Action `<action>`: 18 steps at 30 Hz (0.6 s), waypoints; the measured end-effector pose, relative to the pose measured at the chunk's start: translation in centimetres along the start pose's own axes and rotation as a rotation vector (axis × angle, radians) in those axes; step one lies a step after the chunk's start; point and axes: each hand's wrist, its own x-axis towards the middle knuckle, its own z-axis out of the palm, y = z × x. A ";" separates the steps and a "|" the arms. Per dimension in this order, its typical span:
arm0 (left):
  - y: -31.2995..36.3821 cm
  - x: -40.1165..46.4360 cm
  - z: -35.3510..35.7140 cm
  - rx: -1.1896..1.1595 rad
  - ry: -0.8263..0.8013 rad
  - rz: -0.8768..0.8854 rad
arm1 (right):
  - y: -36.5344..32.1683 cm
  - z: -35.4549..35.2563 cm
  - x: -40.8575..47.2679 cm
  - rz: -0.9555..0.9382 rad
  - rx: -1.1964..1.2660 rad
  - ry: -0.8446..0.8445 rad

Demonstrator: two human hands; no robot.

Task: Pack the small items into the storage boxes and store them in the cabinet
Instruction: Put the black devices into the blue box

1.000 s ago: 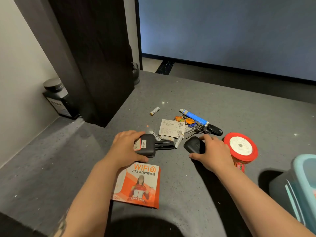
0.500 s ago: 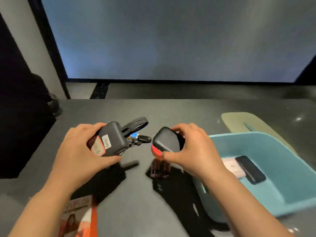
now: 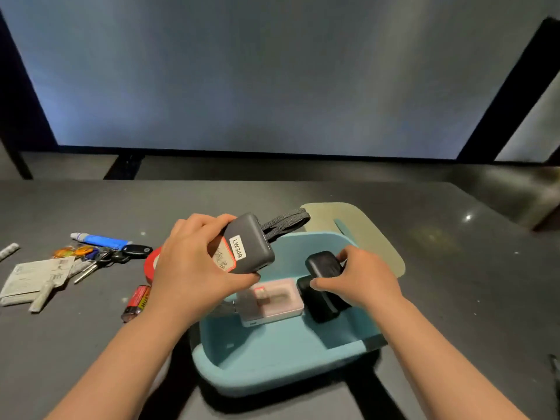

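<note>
My left hand (image 3: 194, 268) grips a dark grey device (image 3: 248, 244) with a white "LW349" label and a strap, held above the left rim of the light blue storage box (image 3: 272, 359). Inside the box, my right hand (image 3: 360, 280) holds a small black case (image 3: 321, 265), low over another black item (image 3: 318, 301). A white and pink gadget (image 3: 272, 298) lies on the box floor beside them.
On the dark tabletop to the left lie a blue tube (image 3: 100, 239), keys with a black fob (image 3: 115, 256), paper cards (image 3: 33, 275), a red lighter (image 3: 136, 303) and a red tape roll (image 3: 151, 263), partly hidden. A pale green lid (image 3: 372, 237) sits behind the box.
Both hands moved right with their items. The black case went from above the table down into the blue box; the grey device now hovers at the box's left rim.
</note>
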 end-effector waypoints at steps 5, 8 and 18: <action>2.1 0.7 3.3 0.048 -0.054 -0.026 | -0.2 1.9 4.0 -0.125 -0.185 -0.097; 2.7 1.0 4.1 0.054 -0.097 -0.032 | -0.5 3.3 5.0 -0.170 -0.259 -0.221; 2.1 1.2 4.9 -0.058 -0.221 0.041 | 0.2 4.5 5.9 -0.096 -0.243 -0.430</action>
